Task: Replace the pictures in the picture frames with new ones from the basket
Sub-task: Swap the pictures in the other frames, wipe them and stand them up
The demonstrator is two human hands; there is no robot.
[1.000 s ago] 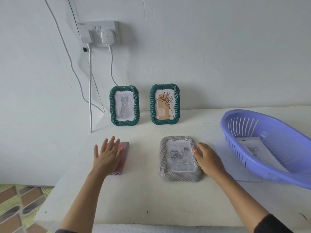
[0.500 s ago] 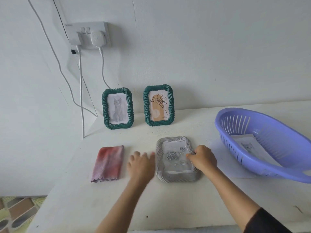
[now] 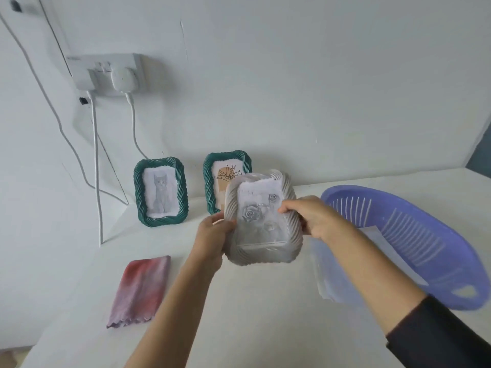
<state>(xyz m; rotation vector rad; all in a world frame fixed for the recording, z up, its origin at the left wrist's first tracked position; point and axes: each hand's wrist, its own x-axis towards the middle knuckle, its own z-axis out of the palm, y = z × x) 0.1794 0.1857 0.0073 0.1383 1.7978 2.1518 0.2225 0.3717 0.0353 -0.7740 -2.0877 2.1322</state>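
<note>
A grey picture frame (image 3: pixel 261 251) holding a rose print is gripped above the table (image 3: pixel 239 314), left hand (image 3: pixel 212 237) on its left edge, right hand (image 3: pixel 313 216) on its right. It hides part of the green plant frame (image 3: pixel 210 181); the blurred purple basket (image 3: pixel 414 235) is cut off at right.

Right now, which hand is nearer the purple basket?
Right. The right hand holds the grey frame's right edge, close beside the basket's rim; the left hand holds the frame's left edge, with the frame between it and the basket.
</note>
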